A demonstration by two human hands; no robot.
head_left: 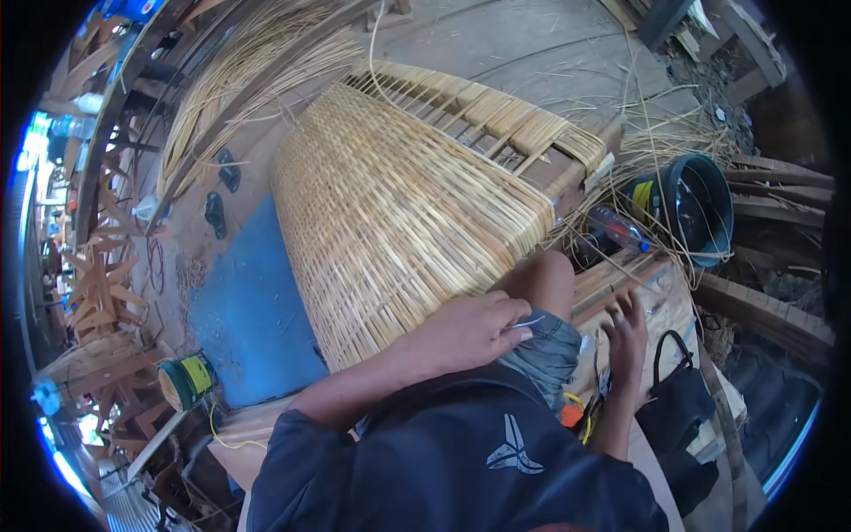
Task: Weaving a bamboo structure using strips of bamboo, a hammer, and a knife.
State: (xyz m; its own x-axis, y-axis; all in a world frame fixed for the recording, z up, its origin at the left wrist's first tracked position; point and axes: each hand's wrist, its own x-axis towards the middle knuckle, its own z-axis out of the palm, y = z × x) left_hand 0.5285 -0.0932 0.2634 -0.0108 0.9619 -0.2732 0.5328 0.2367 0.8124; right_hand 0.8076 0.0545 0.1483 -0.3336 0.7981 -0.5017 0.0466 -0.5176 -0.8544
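Note:
A large woven rattan panel (399, 204) with a curved outline leans in front of me. My left hand (483, 328) lies at its near edge, over my knee. Thumb and fingers are pinched on a thin, shiny, pale sliver (525, 324), too small to name surely. My right hand (628, 335) is raised to the right, above the wooden bench, with its fingers apart and nothing seen in them. Past the panel's upper right edge runs a cane-wrapped wooden frame bar (496, 111), with bare spokes between the two.
A dark green bucket (705, 213) stands at the right, beside a clear plastic bottle (619, 229) and tangled cane strands. Long cane bundles (239, 80) lie at the far left. A blue sheet (253, 310), sandals (214, 215) and a black bag (678, 403) are nearby.

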